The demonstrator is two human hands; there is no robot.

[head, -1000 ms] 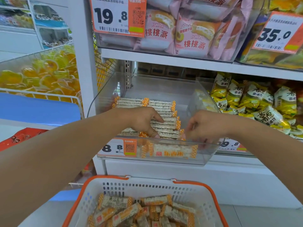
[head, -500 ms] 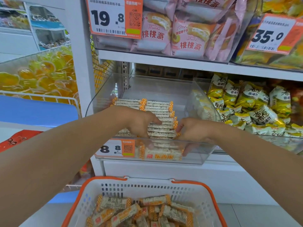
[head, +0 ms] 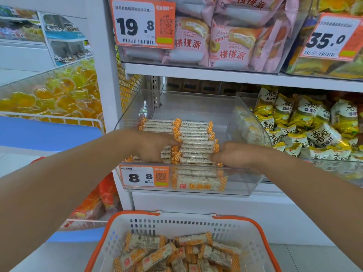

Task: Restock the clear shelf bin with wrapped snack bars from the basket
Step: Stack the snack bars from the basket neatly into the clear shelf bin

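Head view: the bin (head: 253, 185) holds neat rows of bars (head: 194, 134) with room behind, left hand (head: 155, 148) and right hand (head: 231, 156) fingers curled on the front bars, while many wait in the basket (head: 255, 232), so roughly midway.

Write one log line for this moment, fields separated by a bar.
left hand on stacked bars | right hand at stack's right end | clear bin part full | basket holds bars

The scene was lit brightly and evenly, with soft shadows. Straight lines were bowed at the edges. Faint glare was seen on the clear shelf bin (head: 196, 107).
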